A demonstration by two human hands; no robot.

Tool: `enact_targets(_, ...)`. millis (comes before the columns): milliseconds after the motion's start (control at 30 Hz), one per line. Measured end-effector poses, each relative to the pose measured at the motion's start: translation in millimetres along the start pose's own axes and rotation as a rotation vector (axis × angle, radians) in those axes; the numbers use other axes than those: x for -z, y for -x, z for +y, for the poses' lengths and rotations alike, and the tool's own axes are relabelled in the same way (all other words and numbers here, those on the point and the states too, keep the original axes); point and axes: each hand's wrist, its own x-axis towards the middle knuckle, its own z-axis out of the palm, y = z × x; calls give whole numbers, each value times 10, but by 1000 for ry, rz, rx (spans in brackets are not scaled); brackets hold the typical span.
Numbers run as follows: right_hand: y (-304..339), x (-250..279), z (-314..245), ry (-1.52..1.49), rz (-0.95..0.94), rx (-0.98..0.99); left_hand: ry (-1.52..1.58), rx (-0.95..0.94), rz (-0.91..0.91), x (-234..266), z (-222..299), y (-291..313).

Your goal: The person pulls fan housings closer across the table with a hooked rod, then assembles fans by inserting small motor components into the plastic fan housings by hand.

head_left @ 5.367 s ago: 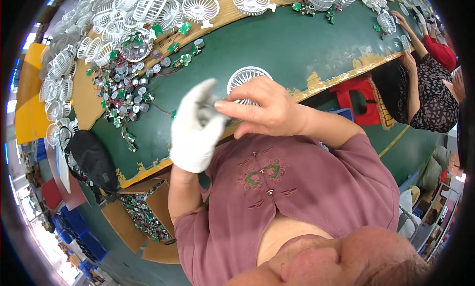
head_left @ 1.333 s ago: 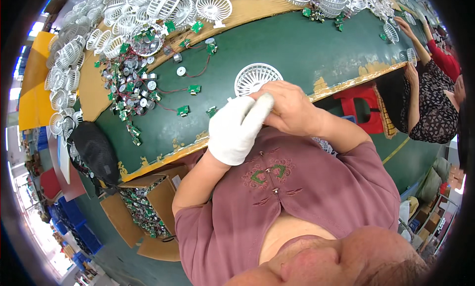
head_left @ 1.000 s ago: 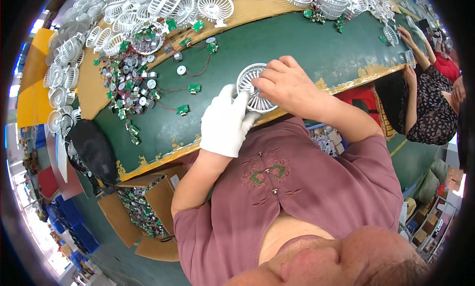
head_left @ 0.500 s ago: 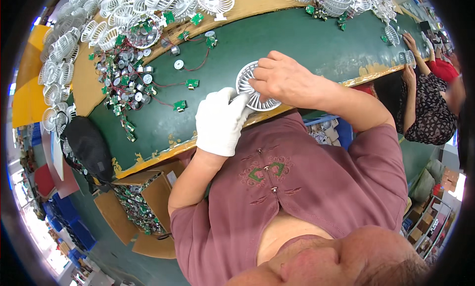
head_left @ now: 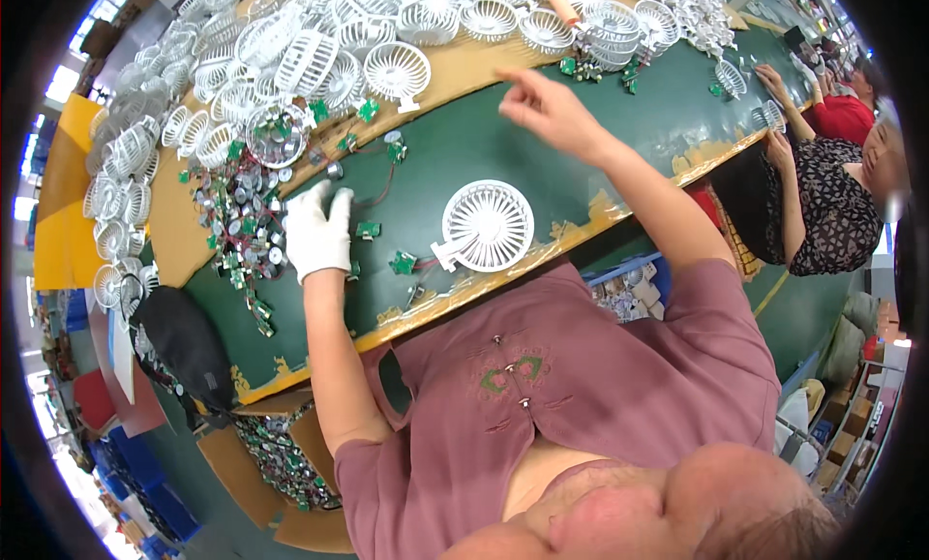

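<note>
A round white fan grille [head_left: 503, 221] lies on the green table near its front edge, with no hand on it. A small green circuit board [head_left: 404, 262] with a red wire rests just left of it. My left hand [head_left: 319, 233], in a white glove, is at the right side of a pile of small silver motors [head_left: 242, 207]; thumb and fingers are apart, with nothing visible between them. Bare, my right hand [head_left: 552, 115] reaches over the table beyond the grille. Its index finger is stretched out, the others are partly bent, and no held thing shows.
Many white fan grilles [head_left: 397, 71] are heaped on cardboard along the far side. An orange rod-shaped thing [head_left: 556, 0] stands among them. A black bag [head_left: 184, 342] is at the left edge, above a carton of circuit boards [head_left: 285, 463]. Another person [head_left: 837, 207] works at the right.
Both hands have left the grille, which now lies flat on the table. My left hand has moved left to the motor pile; my right hand has moved away toward the far side.
</note>
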Motion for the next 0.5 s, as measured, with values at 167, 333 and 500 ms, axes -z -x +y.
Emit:
enact_targets(167, -687, 304, 1042, 326, 261, -177, -308, -52, -14, -150, 103, 11)
enact_targets(333, -798, 267, 976, 615, 367, -508, -306, -33, -10, -135, 54, 3)
enact_targets(500, -576, 274, 793, 560, 365, -443, 493, 152, 206, -185, -153, 21)
